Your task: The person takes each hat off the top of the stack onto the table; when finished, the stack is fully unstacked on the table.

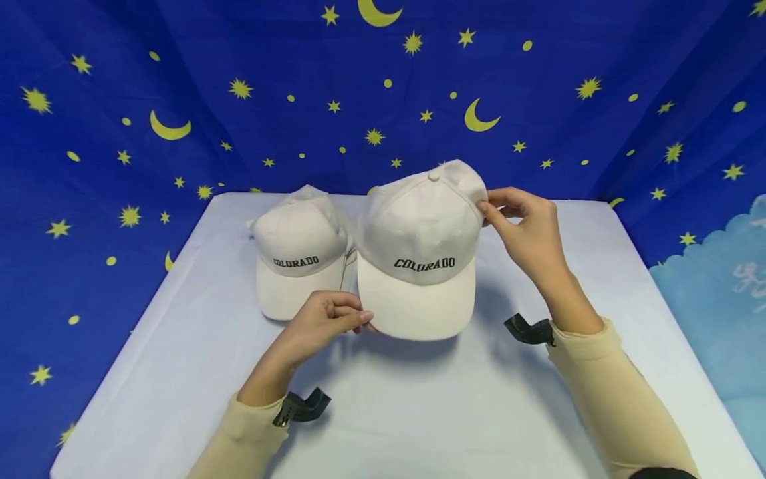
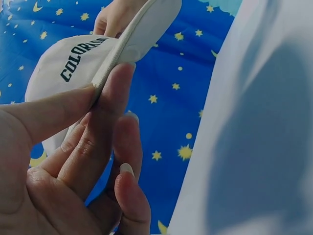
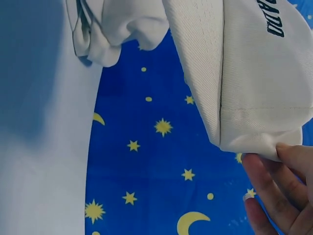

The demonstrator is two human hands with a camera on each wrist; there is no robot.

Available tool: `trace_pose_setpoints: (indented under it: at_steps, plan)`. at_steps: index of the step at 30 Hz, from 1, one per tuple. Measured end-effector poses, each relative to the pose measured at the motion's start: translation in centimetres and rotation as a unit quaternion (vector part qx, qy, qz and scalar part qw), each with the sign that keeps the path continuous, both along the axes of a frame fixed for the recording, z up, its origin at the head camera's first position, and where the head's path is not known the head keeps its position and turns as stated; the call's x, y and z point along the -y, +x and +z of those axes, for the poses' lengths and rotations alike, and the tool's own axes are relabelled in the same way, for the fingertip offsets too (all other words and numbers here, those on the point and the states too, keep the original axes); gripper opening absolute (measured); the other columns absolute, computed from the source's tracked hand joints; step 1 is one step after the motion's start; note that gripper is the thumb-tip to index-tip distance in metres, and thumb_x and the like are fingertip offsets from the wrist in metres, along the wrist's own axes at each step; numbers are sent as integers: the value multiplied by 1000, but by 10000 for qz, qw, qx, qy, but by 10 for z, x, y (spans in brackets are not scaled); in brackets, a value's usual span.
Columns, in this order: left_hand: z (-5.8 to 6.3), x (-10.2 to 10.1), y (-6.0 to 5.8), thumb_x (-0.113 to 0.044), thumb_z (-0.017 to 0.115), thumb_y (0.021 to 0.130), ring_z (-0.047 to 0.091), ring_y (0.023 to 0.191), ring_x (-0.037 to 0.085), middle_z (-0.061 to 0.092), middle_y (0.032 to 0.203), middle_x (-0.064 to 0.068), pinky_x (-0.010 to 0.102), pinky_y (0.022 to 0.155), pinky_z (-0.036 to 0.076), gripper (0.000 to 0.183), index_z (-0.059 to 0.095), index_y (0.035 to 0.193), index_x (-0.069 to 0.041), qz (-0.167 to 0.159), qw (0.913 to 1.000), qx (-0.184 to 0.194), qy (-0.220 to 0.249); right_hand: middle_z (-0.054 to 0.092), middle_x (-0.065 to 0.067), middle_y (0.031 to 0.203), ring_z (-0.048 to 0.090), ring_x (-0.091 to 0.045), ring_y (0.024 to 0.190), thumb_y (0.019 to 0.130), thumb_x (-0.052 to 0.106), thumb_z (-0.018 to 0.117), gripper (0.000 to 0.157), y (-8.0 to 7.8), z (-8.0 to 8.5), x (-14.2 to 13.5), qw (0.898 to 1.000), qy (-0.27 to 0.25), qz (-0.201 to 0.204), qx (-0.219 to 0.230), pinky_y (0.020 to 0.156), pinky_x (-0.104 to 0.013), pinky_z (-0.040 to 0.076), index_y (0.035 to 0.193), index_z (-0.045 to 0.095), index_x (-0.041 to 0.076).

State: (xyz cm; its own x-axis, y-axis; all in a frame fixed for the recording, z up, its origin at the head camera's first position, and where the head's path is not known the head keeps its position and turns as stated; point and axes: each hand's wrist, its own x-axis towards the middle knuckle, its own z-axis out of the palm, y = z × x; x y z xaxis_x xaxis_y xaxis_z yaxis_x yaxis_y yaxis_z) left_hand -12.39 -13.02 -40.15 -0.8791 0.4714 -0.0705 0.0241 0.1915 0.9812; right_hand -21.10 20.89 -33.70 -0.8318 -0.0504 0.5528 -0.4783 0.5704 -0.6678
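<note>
A white baseball cap [image 1: 421, 226] with dark COLORADO lettering is held up above the table, its brim toward me. My left hand [image 1: 329, 319] pinches the left edge of the brim between thumb and fingers; the left wrist view shows the thumb on one face of the brim [image 2: 146, 29] and fingertips on the other. At the crown's right side my right hand [image 1: 520, 226] pinches the fabric, and in the right wrist view its thumb and fingers [image 3: 288, 166] grip the crown's lower edge. A second white COLORADO cap [image 1: 299, 233] rests on the table just left of the held one.
The white table [image 1: 179, 372] carries shadows of the cap and arms. Behind and at the sides hangs a blue cloth [image 1: 287, 53] with yellow stars and moons. A dark curved bracket is fixed at each wrist, by the cuffs of the beige sleeves [image 1: 616, 392].
</note>
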Motion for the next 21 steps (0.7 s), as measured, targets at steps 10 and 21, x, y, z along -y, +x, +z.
trace_pose_setpoints:
  at_steps: [10, 21]
  plan:
    - [-2, -17, -4, -20, 68, 100, 64, 91, 43, 78, 89, 5, 49, 83, 52, 16, 73, 100, -5, -242, 9996, -1, -115, 75, -8, 95, 65, 1, 75, 97, 17, 72, 20, 5, -9, -19, 9994, 54, -338, 93, 78, -15, 49, 108, 77, 1]
    - [-8, -35, -10, -25, 68, 100, 64, 95, 45, 78, 88, 2, 56, 84, 52, 19, 74, 97, -7, -620, 9978, 18, -215, 75, -10, 95, 65, -1, 75, 98, 19, 72, 22, 12, -15, -39, 9985, -24, -522, 134, 78, -15, 48, 110, 76, 1]
